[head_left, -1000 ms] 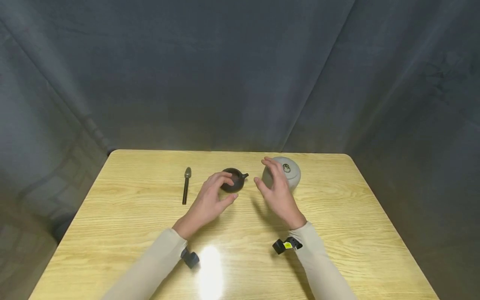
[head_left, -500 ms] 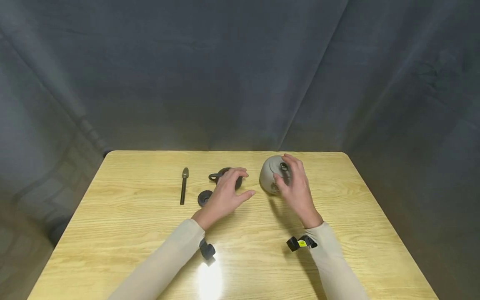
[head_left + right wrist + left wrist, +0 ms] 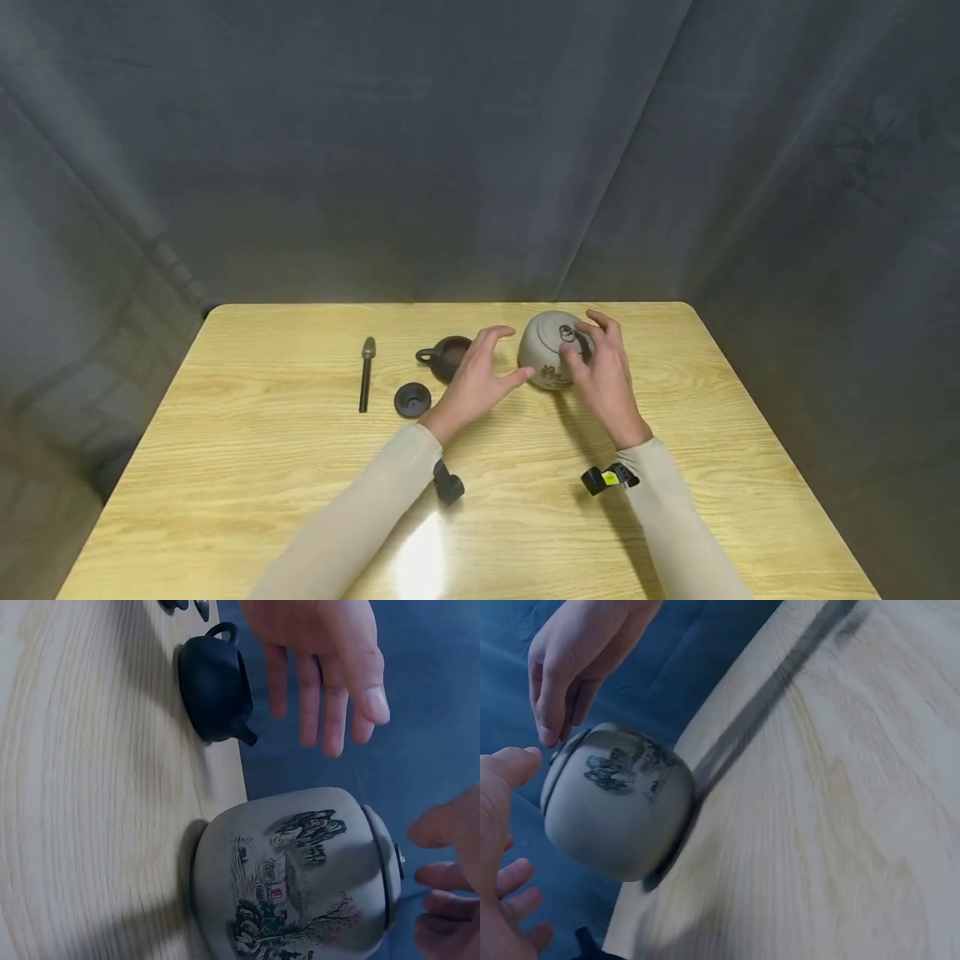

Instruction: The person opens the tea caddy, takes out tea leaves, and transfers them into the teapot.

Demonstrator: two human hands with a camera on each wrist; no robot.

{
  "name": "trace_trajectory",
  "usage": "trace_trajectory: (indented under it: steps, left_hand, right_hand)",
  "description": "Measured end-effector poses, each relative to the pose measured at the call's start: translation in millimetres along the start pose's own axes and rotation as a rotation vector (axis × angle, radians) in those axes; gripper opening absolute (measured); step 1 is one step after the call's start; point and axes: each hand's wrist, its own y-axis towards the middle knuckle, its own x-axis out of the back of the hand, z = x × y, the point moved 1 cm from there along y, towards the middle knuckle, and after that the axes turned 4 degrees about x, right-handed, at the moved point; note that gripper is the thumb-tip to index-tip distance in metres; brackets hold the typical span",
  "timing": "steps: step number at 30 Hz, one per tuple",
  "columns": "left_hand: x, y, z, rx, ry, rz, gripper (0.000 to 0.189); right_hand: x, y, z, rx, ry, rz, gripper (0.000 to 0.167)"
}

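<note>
A grey lidded jar (image 3: 538, 362) with a painted landscape on its side stands upright at the back of the table. Its lid (image 3: 551, 329) is on and carries a small metal ring (image 3: 567, 333). My right hand (image 3: 609, 383) hovers over the lid, with thumb and fingers spread close to the ring. To the jar's left is my left hand (image 3: 478, 383), thumb and fingers apart and holding nothing. Behind that hand sits a dark, lidless teapot (image 3: 214, 686), its spout toward the jar. The round dark teapot lid (image 3: 412, 400) lies on the table in front of the teapot.
Farther left on the wooden table (image 3: 247, 433) lies a slim tool (image 3: 366, 375) with a black handle and a rounded metallic tip. A dark curtain (image 3: 450, 167) hangs beyond the table's back edge.
Both hands have moved right, the left from over the teapot to beside the jar, the right from the jar's left side to over its lid. The teapot and its lid are now uncovered.
</note>
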Motion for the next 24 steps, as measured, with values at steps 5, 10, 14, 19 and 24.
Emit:
trace_trajectory:
  steps: [5, 10, 14, 19, 24]
  left_hand:
    - [-11.7, 6.0, 1.2, 0.022, -0.013, 0.013, 0.077]
    - [-19.0, 12.5, 1.6, 0.031, -0.004, 0.021, 0.08]
    - [-22.9, 18.2, -0.3, 0.032, 0.009, 0.031, 0.082]
    - [-27.9, 24.8, -5.7, 0.026, 0.01, 0.054, 0.083]
    - [-32.7, 31.7, -11.8, 0.017, 0.024, 0.052, 0.084]
  right_hand:
    - [-3.1, 4.2, -2.6, -0.038, -0.035, 0.006, 0.041]
    - [-3.8, 6.7, -1.7, -0.031, -0.061, 0.012, 0.037]
    - [-3.2, 9.5, -1.7, 0.0, -0.08, 0.007, 0.032]
    - [-2.6, 12.1, -0.6, 0.005, -0.101, 0.01, 0.03]
    - [-1.8, 13.3, 0.1, 0.006, -0.113, 0.02, 0.029]
